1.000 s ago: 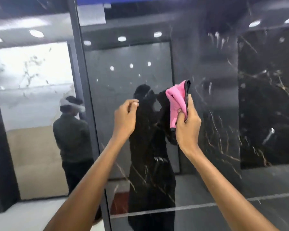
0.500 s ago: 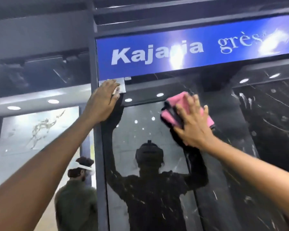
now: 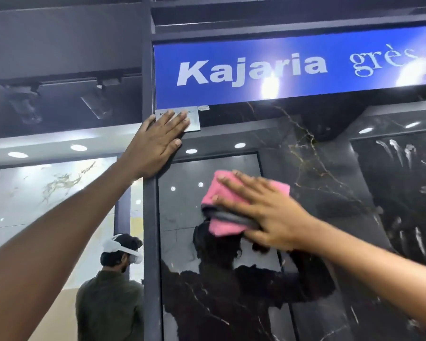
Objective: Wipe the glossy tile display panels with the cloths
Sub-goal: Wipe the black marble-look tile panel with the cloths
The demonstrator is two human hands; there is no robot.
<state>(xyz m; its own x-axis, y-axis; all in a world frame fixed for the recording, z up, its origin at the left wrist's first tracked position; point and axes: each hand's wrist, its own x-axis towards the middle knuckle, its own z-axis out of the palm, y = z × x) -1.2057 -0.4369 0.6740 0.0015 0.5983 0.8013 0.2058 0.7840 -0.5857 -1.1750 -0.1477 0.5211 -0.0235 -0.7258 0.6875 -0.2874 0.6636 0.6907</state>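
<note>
with the left hand (image 3: 158,141) flat and braced at the black tile panel's (image 3: 305,168) top left corner, keep the right hand (image 3: 263,212) spread flat, pressing the pink cloth (image 3: 221,200) evenly near the panel's top edge.

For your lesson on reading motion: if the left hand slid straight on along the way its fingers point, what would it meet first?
The left hand points up and right, its fingertips already on the small grey label plate. Beyond that plate, probably the lower edge of the blue Kajaria sign.
</note>
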